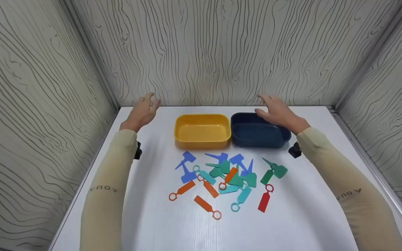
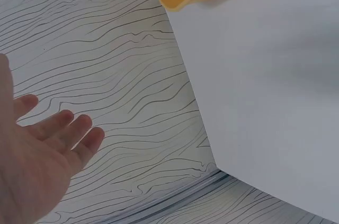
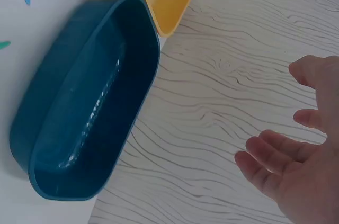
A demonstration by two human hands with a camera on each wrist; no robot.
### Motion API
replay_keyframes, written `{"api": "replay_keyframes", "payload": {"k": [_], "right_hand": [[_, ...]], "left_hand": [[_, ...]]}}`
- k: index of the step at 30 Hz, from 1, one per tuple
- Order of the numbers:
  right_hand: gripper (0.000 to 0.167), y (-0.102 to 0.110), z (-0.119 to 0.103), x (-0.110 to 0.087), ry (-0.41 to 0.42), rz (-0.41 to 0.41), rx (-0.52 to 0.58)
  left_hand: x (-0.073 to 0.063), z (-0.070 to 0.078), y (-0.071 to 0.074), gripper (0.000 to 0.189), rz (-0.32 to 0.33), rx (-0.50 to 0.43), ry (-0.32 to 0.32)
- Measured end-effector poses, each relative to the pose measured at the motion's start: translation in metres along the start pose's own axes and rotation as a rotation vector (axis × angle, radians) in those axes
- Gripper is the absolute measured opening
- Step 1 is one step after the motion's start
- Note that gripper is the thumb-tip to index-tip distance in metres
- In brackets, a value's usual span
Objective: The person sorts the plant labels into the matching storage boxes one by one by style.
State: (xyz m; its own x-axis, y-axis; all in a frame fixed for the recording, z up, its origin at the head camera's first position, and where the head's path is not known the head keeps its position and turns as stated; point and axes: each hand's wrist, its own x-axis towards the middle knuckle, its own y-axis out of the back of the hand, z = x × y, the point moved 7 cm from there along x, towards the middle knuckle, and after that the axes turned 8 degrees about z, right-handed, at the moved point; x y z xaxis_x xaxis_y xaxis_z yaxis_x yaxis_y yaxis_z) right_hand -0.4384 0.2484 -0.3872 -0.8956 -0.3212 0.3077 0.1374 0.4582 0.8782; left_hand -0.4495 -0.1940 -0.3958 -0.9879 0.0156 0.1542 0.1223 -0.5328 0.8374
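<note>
My left hand (image 1: 141,111) is held in the air left of the yellow bin (image 1: 202,144), holding nothing; the left wrist view shows its fingers loosely extended. My right hand (image 1: 278,111) hovers over the back right of the navy bin (image 1: 260,142), also holding nothing, with fingers spread and relaxed in the right wrist view. In front of the bins lie several flat plastic pieces: blue pointed tags (image 1: 188,177), green pointed tags (image 1: 280,171), orange ring tags (image 1: 203,203), light blue ring tags (image 1: 244,195) and a red ring tag (image 1: 264,202). Some overlap in the middle.
Both bins stand side by side on the white table (image 1: 173,230), near its back edge. Wood-grain panels (image 1: 208,52) rise behind it and on both sides. A dark device (image 1: 295,150) is at the right wrist, another (image 1: 138,150) at the left.
</note>
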Motion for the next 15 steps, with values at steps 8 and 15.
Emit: {"api": "replay_keyframes", "payload": {"k": [8, 15], "right_hand": [[0.055, -0.022, -0.023, -0.004, 0.054, 0.018, 0.097], [0.056, -0.038, -0.045, -0.01, 0.056, 0.022, 0.167]], "left_hand": [[-0.001, -0.002, -0.008, 0.074, 0.051, -0.146, -0.001], [-0.003, -0.006, -0.028, 0.07, 0.046, -0.233, 0.005]]}}
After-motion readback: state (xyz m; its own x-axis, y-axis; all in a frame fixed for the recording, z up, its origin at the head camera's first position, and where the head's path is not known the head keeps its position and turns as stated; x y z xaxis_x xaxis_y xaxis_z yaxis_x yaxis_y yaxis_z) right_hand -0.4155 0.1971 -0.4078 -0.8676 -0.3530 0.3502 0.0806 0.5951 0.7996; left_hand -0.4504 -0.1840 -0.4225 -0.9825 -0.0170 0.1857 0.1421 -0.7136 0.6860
